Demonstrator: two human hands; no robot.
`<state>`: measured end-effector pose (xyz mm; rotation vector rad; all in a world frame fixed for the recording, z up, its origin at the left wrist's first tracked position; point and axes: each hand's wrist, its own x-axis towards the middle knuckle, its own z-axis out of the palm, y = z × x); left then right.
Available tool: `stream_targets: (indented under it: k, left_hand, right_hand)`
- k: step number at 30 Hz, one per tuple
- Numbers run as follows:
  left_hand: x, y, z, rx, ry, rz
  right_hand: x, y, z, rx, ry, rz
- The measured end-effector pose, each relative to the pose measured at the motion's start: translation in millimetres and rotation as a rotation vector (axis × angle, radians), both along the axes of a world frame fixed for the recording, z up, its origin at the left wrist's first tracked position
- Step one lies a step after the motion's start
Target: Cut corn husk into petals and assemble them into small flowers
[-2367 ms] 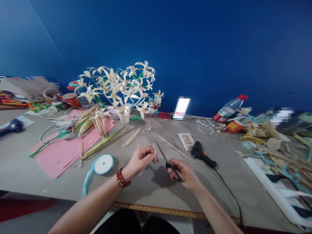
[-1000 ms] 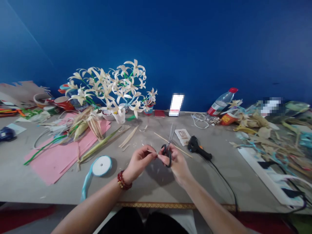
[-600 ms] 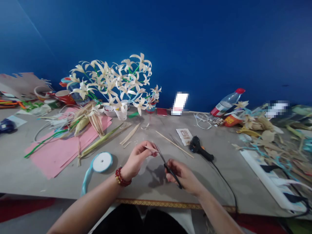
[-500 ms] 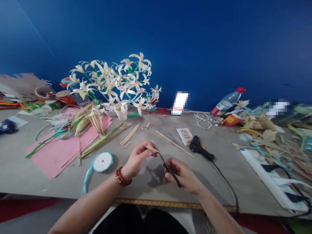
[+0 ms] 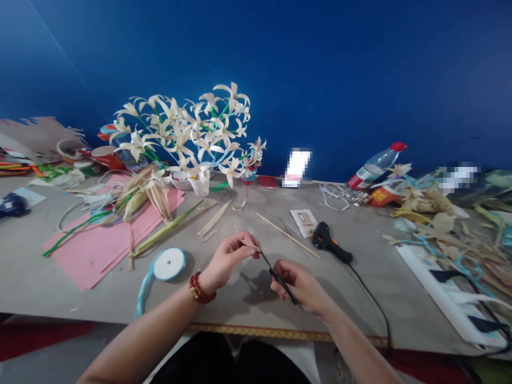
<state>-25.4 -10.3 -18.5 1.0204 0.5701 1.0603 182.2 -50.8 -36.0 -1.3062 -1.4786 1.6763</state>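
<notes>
Between the thumb and fingers of my left hand (image 5: 228, 261) is a small pale piece of corn husk (image 5: 248, 244), pinched and partly hidden by the fingers. My right hand (image 5: 298, 285) is closed round the handles of a pair of black scissors (image 5: 283, 284). The blades point up and left, close against the husk piece at my left fingertips. Small pale scraps lie on the table beyond my left hand, near several husk strips (image 5: 216, 220). A thin stick (image 5: 288, 234) rests beyond my right hand.
Left of my hands are a blue ribbon spool (image 5: 169, 264) and pink paper (image 5: 80, 261). A black glue gun (image 5: 331, 243) with its cord lies to the right, near a white power strip (image 5: 436, 296). White husk flowers (image 5: 192, 128) and a bottle (image 5: 376, 166) stand at the back.
Both hands stay nearly in place. The scissor blades look more closed at the husk piece, and small scraps show below them. The view has shifted very slightly.
</notes>
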Motion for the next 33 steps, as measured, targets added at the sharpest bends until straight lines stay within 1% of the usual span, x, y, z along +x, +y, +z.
stream_targets:
  k: [4,7,10,12,14,17,19,20,22,25,27,29,31,33]
  left_hand:
    - [0,1,-0.3,0.002,0.005,-0.001]
    - [0,1,0.6,0.004,0.02,-0.006]
    - [1,1,1.2,-0.002,0.044,-0.013]
    - [1,1,0.9,-0.012,0.06,-0.01]
    - [1,1,0.0,-0.015,0.083,-0.003]
    - [1,1,-1.8,-0.016,0.104,0.008]
    - [1,1,-2.9,-0.028,0.103,0.015]
    - [2,1,-3.3,-0.033,0.1,0.017]
    - [2,1,-3.6,-0.037,0.092,0.023]
    - [3,0,-2.8,-0.04,0.09,0.026]
    - [4,0,-1.6,-0.049,0.099,0.018]
    - [5,-1,-0.7,-0.053,0.116,0.013]
    - [6,-2,-0.4,-0.045,0.134,0.016]
    - [7,-3,-0.8,-0.036,0.143,0.02]
  right_hand:
    - [-2,0,5.3,-0.004,-0.059,-0.021]
    - [-1,2,8.6,-0.01,-0.089,-0.064]
    - [7,6,7.7,0.065,-0.149,-0.114]
    - [15,9,6.8,0.182,-0.278,-0.122]
    - [24,10,7.7,0.3,-0.475,-0.111]
    - [32,6,12.0,0.421,-0.774,-0.11]
    - [35,2,14.9,0.504,-0.897,-0.1]
    - [36,0,16.4,0.535,-0.927,-0.072]
    - [39,0,20.2,0.551,-0.934,0.03]
    - [43,5,30.7,0.474,-0.883,0.204]
    - [40,10,40.0,0.421,-0.809,0.253]
    - [29,14,47.8,0.417,-0.683,0.213]
    - [13,19,52.1,0.476,-0.54,0.106]
    - [-5,25,53.0,0.533,-0.444,0.042]
